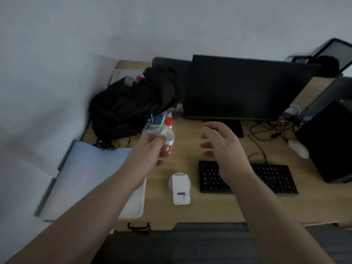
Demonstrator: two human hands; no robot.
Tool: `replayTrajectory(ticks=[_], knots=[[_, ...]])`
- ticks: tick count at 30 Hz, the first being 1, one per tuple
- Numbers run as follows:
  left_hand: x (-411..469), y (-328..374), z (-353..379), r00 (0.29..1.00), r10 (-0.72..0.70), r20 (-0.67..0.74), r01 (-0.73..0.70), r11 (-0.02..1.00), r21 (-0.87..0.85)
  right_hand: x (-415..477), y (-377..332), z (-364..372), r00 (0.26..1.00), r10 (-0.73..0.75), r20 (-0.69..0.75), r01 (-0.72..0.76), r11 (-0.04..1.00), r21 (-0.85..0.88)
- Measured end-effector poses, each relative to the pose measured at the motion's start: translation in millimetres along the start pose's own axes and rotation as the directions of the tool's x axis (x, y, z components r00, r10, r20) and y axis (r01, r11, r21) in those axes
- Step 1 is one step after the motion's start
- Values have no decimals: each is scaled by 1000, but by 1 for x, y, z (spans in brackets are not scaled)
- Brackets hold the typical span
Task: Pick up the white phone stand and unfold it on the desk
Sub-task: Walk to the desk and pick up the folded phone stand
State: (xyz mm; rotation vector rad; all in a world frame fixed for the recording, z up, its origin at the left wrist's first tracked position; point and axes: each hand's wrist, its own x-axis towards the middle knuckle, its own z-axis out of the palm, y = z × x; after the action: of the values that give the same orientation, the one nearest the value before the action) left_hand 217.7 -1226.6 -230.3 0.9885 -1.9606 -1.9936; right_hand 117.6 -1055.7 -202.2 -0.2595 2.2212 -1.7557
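Note:
The white phone stand (181, 188) lies folded flat on the wooden desk (219, 208), near the front edge and just left of the keyboard. Neither hand touches it. My left hand (152, 149) hovers above and behind it with fingers loosely curled. It overlaps a red-capped bottle (169, 134) in the view, and I see no firm grip on the bottle. My right hand (221, 145) floats over the keyboard's left end, fingers spread, palm facing left, with nothing in it.
A black keyboard (270, 178) sits right of the stand, with a dark monitor (243, 88) behind it. A black backpack (129, 105) and a white tray (133, 204) with blue paper (89, 174) fill the left. Cables, a white mouse (298, 148) and a black box (331, 141) are at the right.

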Motion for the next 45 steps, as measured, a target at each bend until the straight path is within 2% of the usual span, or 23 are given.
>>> replayTrajectory(ticks=[5,10,17,26,32,37,45], knots=[[27,-65,31,988,-150,-30,150,989,3,24,83,0,986,166,27,-165,986,-7],[49,-114,47,974,-205,-95,211,976,58,33,145,1,960,272,67,-271,962,-25],[63,-160,64,963,-245,-115,260,954,149,43,200,7,937,327,118,-318,944,-92],[72,-180,81,933,-340,-116,359,887,290,49,234,20,921,360,148,-336,927,-164],[85,-204,87,948,-317,-42,307,866,395,50,253,37,899,397,183,-346,902,-260],[90,-213,93,964,-264,-30,242,825,510,52,265,47,913,367,178,-297,898,-324],[88,-201,92,970,-232,-68,237,853,466,53,253,46,935,317,159,-256,914,-316]])
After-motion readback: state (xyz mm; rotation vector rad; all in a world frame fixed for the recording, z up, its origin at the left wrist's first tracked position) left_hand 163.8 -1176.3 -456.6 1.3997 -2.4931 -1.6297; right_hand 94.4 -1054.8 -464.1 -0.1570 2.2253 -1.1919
